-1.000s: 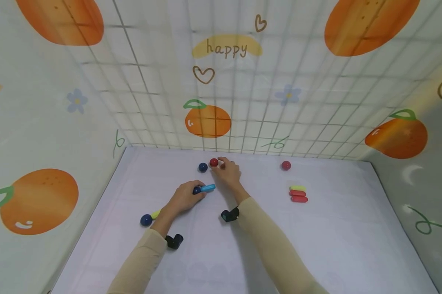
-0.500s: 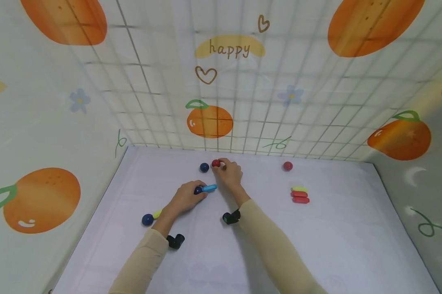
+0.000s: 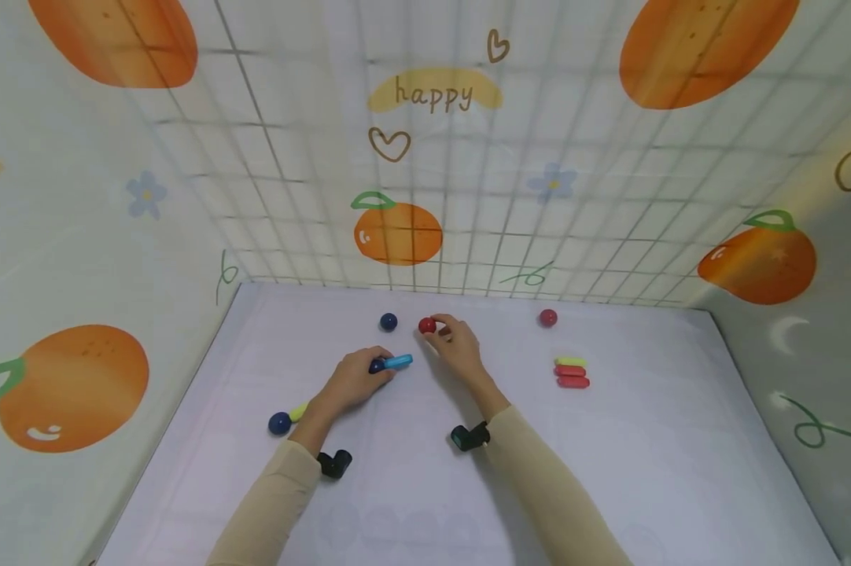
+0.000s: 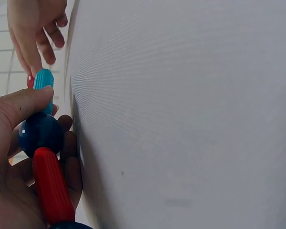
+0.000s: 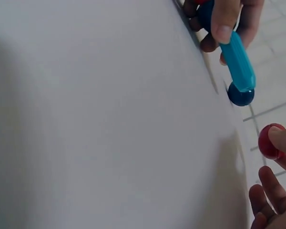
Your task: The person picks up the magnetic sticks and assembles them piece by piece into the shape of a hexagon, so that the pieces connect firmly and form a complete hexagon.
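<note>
My left hand (image 3: 355,379) grips a row of toy pieces by a dark blue ball (image 4: 40,133). A light blue rod (image 3: 399,362) sticks out from that ball to the right. Behind it, in the left wrist view, a red rod (image 4: 52,186) joins the ball to another dark blue ball (image 4: 70,225) at the frame's bottom edge. My right hand (image 3: 461,347) pinches a red ball (image 3: 427,325) between thumb and finger, its other fingers apart. The red ball is beyond and right of the light blue rod's free end.
A loose dark blue ball (image 3: 388,321) lies near the back wall. Further right lie another red ball (image 3: 549,317), a yellow rod (image 3: 571,362) and two red rods (image 3: 572,376). By my left forearm, a dark blue ball (image 3: 280,423) meets a yellow rod (image 3: 299,412).
My right hand has drawn the red ball rightward and a little toward me, away from the loose dark blue ball. My left hand keeps its place and its grip.
</note>
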`<act>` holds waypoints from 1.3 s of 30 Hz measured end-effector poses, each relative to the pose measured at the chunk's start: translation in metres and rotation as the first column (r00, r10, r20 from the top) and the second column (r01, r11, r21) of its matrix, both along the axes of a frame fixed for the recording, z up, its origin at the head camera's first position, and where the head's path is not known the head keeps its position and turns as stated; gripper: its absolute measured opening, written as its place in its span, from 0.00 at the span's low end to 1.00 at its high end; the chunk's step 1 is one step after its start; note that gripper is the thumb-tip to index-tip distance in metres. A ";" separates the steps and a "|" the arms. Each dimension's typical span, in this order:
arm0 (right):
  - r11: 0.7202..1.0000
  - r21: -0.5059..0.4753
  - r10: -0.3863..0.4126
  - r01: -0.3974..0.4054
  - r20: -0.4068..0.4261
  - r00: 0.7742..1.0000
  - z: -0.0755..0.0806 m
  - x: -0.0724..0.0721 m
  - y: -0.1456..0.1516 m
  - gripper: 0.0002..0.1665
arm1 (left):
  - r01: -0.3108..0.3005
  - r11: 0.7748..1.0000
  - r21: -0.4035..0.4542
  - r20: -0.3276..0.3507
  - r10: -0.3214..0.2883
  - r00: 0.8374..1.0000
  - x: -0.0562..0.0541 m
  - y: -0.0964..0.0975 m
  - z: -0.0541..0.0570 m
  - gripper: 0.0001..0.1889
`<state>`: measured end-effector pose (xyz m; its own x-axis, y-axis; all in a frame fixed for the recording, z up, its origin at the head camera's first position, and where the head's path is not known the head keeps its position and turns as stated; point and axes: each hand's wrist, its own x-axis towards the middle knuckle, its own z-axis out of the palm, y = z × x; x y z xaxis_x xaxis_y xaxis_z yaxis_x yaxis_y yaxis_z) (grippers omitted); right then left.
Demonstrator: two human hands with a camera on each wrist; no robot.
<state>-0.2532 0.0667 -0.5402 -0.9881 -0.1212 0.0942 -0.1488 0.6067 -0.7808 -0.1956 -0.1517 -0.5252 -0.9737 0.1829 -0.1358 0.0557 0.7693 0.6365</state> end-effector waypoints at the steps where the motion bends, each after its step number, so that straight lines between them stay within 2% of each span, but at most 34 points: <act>1: 1.000 -0.005 0.004 -0.004 -0.007 1.000 0.000 0.002 0.003 0.22 | 0.000 1.000 0.000 -0.001 0.000 1.000 0.000 0.000 0.000 0.15; 12: 0.996 -0.092 0.025 -0.021 0.041 0.999 0.005 0.036 0.028 0.22 | 0.010 1.000 0.011 0.005 -0.010 1.000 0.001 0.001 0.003 0.16; 21: 0.991 -0.124 0.056 -0.046 0.072 0.996 -0.001 0.057 0.032 0.22 | 0.017 1.000 0.020 0.003 -0.017 1.000 0.002 0.001 0.003 0.16; 30: 0.984 -0.169 0.061 -0.051 0.058 0.996 -0.001 0.063 0.026 0.21 | 0.022 0.999 0.029 -0.003 -0.022 1.000 0.004 0.001 0.005 0.15; 39: 0.977 -0.202 0.089 -0.068 0.095 0.991 -0.003 0.061 0.017 0.21 | 0.030 0.999 0.042 -0.004 -0.030 1.000 0.007 0.002 0.009 0.15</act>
